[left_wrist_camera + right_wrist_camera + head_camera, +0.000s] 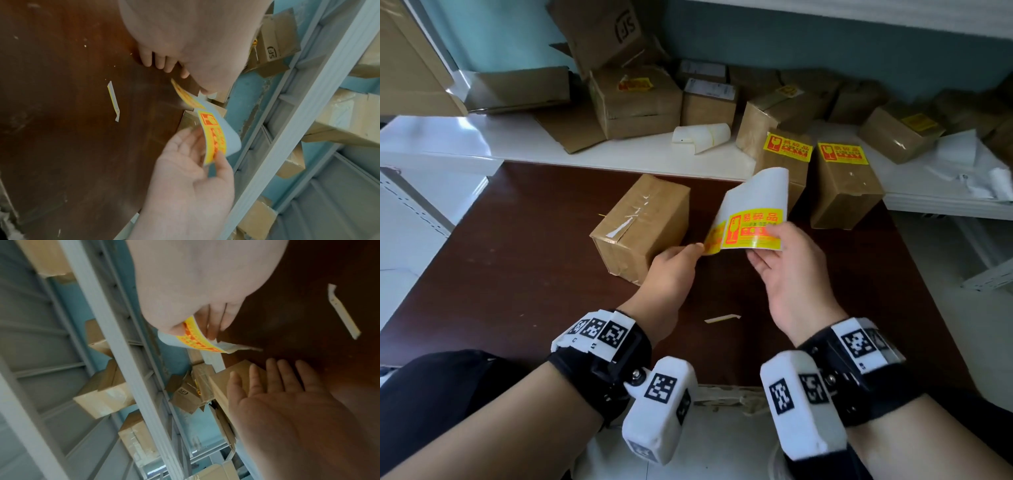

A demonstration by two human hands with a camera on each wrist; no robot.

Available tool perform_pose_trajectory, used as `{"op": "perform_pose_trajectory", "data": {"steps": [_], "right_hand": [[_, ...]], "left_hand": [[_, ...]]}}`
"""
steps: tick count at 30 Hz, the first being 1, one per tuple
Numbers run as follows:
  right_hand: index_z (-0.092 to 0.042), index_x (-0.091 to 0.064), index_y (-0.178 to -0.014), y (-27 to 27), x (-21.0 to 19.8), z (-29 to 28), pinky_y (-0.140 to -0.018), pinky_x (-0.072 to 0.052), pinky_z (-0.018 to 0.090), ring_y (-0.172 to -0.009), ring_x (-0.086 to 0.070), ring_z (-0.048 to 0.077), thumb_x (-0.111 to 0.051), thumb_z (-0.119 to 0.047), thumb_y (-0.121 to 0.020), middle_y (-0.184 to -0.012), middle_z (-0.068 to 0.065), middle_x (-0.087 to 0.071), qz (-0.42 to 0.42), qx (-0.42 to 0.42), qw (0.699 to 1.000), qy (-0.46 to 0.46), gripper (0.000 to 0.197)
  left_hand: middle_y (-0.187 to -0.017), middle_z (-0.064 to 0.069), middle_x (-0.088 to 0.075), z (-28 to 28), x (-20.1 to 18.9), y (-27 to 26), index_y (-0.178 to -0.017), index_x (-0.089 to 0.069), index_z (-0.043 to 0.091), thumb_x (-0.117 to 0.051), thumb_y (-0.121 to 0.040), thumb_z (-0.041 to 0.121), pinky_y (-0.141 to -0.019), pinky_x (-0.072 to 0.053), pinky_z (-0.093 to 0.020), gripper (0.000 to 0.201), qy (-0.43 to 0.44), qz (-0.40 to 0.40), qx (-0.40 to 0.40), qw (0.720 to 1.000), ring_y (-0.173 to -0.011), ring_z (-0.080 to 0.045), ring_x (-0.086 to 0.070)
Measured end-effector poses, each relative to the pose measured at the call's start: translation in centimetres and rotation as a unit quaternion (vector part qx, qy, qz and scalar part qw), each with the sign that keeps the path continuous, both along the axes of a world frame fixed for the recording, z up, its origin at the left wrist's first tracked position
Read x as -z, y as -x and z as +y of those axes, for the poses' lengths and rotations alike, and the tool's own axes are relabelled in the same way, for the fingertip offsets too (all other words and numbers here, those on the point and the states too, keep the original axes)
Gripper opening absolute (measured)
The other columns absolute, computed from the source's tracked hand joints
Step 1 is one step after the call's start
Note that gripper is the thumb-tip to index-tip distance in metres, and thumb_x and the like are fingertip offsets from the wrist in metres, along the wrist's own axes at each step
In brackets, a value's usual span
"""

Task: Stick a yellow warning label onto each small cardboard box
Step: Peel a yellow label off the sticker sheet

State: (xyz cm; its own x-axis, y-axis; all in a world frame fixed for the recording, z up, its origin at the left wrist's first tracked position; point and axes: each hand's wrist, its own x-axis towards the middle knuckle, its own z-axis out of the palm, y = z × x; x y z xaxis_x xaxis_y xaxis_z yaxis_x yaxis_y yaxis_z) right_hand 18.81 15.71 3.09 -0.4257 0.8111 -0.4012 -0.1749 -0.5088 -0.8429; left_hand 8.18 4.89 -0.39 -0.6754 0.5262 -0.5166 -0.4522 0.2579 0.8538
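My right hand (767, 245) pinches the lower edge of a curled white backing sheet (756, 192) between thumb and fingers, above the dark brown table (517, 274). One yellow warning label (753, 229) faces me on the sheet, and a second one (713, 237) curls at its left edge. My left hand (690, 251) has straight fingers, with its thumb tip at that curled edge; the right wrist view shows its palm (287, 402) open. An unlabelled taped cardboard box (640, 222) lies just behind the left hand. Two labelled boxes (787, 164) (842, 185) stand behind the sheet.
A white shelf (619, 150) behind the table carries several more cardboard boxes (640, 102), some labelled, and a curled used backing sheet (702, 135). A thin paper strip (722, 318) lies on the table near my wrists. Loose white paper (962, 150) lies at the right.
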Motion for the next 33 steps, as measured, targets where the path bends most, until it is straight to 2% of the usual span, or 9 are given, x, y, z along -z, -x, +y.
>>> {"op": "perform_pose_trajectory", "data": {"steps": [2,4,7,10,14,18,20,26,33], "right_hand": [[-0.012,-0.072,-0.118,-0.6,-0.8,-0.1,-0.099,-0.063,0.039,-0.11,-0.081,0.022,-0.058,-0.007,-0.106,-0.114,0.007,-0.084,0.045,-0.01,0.999,-0.007,0.019],[-0.01,-0.071,-0.118,-0.9,-1.2,-0.1,-0.102,-0.062,0.042,-0.113,-0.08,0.025,-0.053,-0.008,-0.106,-0.115,0.009,-0.083,0.075,-0.022,0.997,0.008,0.021],[-0.012,-0.07,-0.121,-1.3,-1.5,-0.2,-0.102,-0.058,0.042,-0.112,-0.077,0.026,-0.05,-0.012,-0.106,-0.115,0.01,-0.079,0.084,-0.036,0.996,0.023,0.025],[-0.011,-0.067,-0.134,-1.8,-1.4,-0.3,-0.1,-0.058,0.041,-0.114,-0.077,0.027,-0.048,-0.015,-0.106,-0.119,0.012,-0.079,0.082,-0.04,0.995,0.027,0.034],[-0.007,-0.064,-0.146,-1.8,-1.4,-0.4,-0.096,-0.058,0.039,-0.11,-0.079,0.025,-0.053,-0.026,-0.108,-0.116,0.011,-0.081,0.085,-0.03,0.995,0.04,0.044],[-0.025,-0.06,-0.151,-1.9,-2.0,-0.2,-0.116,-0.053,0.051,-0.13,-0.074,0.028,-0.056,-0.057,-0.107,-0.136,0.005,-0.078,0.13,-0.068,0.989,0.02,0.055],[-0.029,-0.058,-0.151,-2.3,-2.7,-0.3,-0.119,-0.05,0.054,-0.131,-0.073,0.026,-0.059,-0.061,-0.099,-0.14,0.002,-0.077,0.141,-0.099,0.985,-0.014,0.062],[-0.012,-0.068,-0.136,-3.9,-2.5,0.5,-0.114,-0.055,0.052,-0.125,-0.076,0.028,-0.072,-0.005,-0.101,-0.131,0.01,-0.079,0.019,-0.082,0.98,-0.179,0.036],[-0.017,-0.077,-0.111,-3.6,-1.3,0.4,-0.104,-0.06,0.041,-0.109,-0.081,0.026,-0.077,-0.008,-0.1,-0.114,0.011,-0.084,-0.052,-0.101,0.981,-0.155,0.014]], "left_hand": [[-0.111,-0.002,-0.066,0.2,0.0,0.0,-0.118,-0.063,0.023,-0.065,-0.108,0.045,-0.102,-0.056,-0.041,0.024,-0.017,-0.033,-0.009,0.999,-0.105,-0.018,-0.067],[-0.13,-0.006,-0.067,0.3,0.0,-0.1,-0.129,-0.058,0.025,-0.067,-0.105,0.05,-0.109,-0.055,-0.046,0.036,-0.038,-0.058,0.004,0.998,-0.121,-0.024,-0.069],[-0.129,-0.009,-0.077,0.2,0.4,-0.3,-0.151,-0.054,0.012,-0.077,-0.1,0.045,-0.089,-0.06,-0.036,0.065,-0.083,-0.063,0.022,0.994,-0.111,-0.019,-0.078],[-0.111,-0.005,-0.083,0.0,0.5,-0.6,-0.151,-0.055,0.015,-0.088,-0.083,0.045,-0.077,-0.058,-0.03,0.081,-0.109,-0.015,0.043,0.993,-0.096,-0.011,-0.079],[-0.094,0.002,-0.078,0.0,0.3,-0.8,-0.141,-0.063,0.015,-0.082,-0.098,0.023,-0.075,-0.054,-0.027,0.047,-0.146,0.008,0.054,0.988,-0.081,-0.005,-0.071],[-0.09,0.002,-0.078,-0.2,0.7,-0.8,-0.124,-0.073,0.01,-0.077,-0.102,0.017,-0.074,-0.06,-0.025,0.024,-0.162,0.018,0.053,0.985,-0.078,-0.006,-0.072],[-0.093,0.0,-0.08,-0.3,0.8,-0.8,-0.119,-0.074,0.011,-0.074,-0.104,0.015,-0.074,-0.063,-0.025,0.016,-0.161,0.025,0.044,0.986,-0.079,-0.008,-0.074],[-0.096,-0.001,-0.081,-0.4,0.4,-0.8,-0.115,-0.076,0.014,-0.069,-0.108,0.013,-0.071,-0.064,-0.025,0.011,-0.165,0.054,0.039,0.984,-0.077,-0.008,-0.074],[-0.09,0.004,-0.082,-0.5,0.3,-0.8,-0.115,-0.077,0.015,-0.069,-0.106,0.011,-0.071,-0.061,-0.022,0.012,-0.176,0.105,0.048,0.978,-0.075,-0.005,-0.073]]}}
